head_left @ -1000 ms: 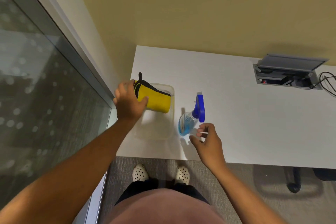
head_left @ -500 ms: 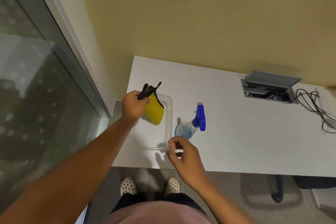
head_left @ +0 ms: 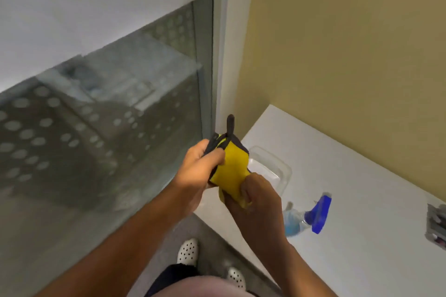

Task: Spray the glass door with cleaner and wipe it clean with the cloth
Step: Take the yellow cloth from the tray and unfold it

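Cloth (head_left: 231, 171) has come up off the clear tray (head_left: 277, 169) since half a second ago; right hand (head_left: 259, 196), which was hovering near the spray bottle (head_left: 306, 218), has crossed over to join it. View has swung left too, so the glass door (head_left: 101, 116) now fills most of the left side.

Left hand (head_left: 200, 167) is closed around the upper part of the yellow cloth, fingers wrapped over the black trim; a black loop sticks up above the fist. Right hand is pinched shut on the lower edge of the same cloth. Cloth is stretched between the two hands, held in the air in front of the door frame, above the near-left corner of the desk (head_left: 362, 200).

Door glass has a dotted frosted pattern, white band across the top. Frame runs vertically just left of the yellow wall (head_left: 350, 55).

Spray bottle lies on its side on the white desk, blue trigger head pointing right, blue liquid in the body, no hand touching it. Clear tray sits on the desk behind the hands, partly hidden by the cloth. A grey cable box (head_left: 436, 224) is cut off at the right edge.

White perforated shoes (head_left: 188, 251) visible on grey carpet below.
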